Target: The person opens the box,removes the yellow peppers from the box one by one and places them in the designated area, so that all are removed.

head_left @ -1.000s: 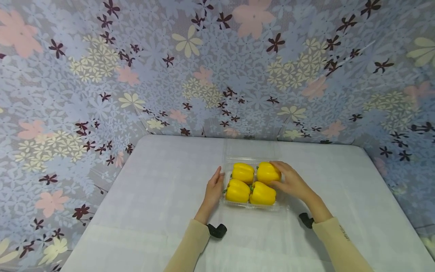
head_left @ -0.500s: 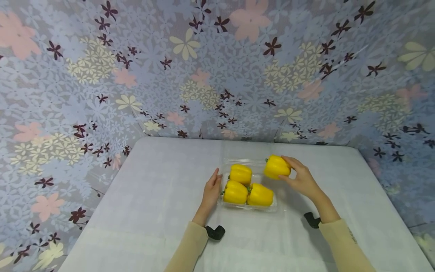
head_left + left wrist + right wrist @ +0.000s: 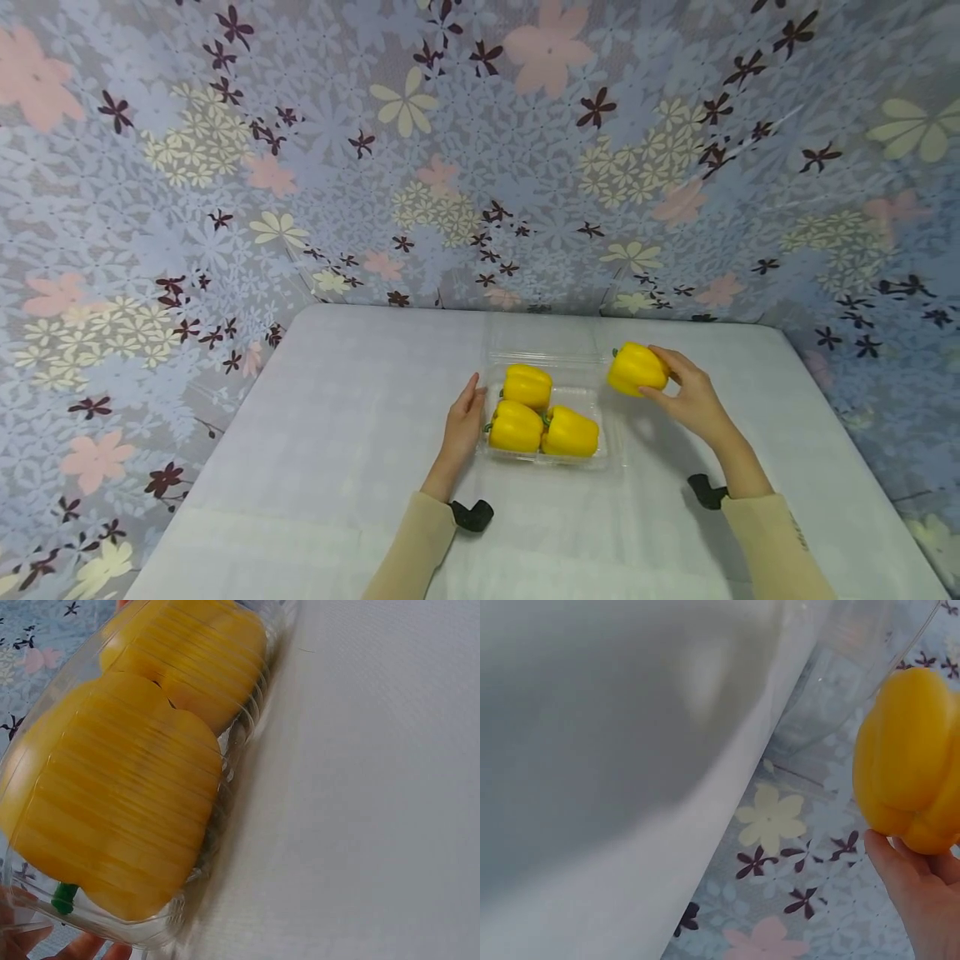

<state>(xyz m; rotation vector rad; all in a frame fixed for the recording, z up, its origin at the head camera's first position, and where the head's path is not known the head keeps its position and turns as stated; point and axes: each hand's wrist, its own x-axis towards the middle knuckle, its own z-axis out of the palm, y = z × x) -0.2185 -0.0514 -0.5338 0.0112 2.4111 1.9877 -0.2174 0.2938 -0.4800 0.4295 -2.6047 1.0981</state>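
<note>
Between the thumb and fingers of my right hand [image 3: 693, 402] is a yellow bell pepper [image 3: 637, 369], held above the table to the right of a clear plastic box [image 3: 581, 398]. The right wrist view shows the same pepper [image 3: 911, 761] with the thumb against its lower end. Three more yellow bell peppers [image 3: 516, 427] lie in the box, and its back right corner is bare. My left hand [image 3: 462, 421] rests along the box's left side with its fingers extended. In the left wrist view, fingertips [image 3: 82, 946] show at the box's end, beside a pepper [image 3: 112, 802] with a green stem.
The hinged clear lid [image 3: 543, 335] lies open behind the box, toward the wall. A white cloth covers the table [image 3: 360, 433]. Flower-patterned fabric [image 3: 450, 167] rises behind the table's back edge. Black wrist camera mounts [image 3: 474, 516] sit at both cuffs.
My right hand has lifted the back right bell pepper out of the box and carried it to the right. The left hand stays at the box's left side.
</note>
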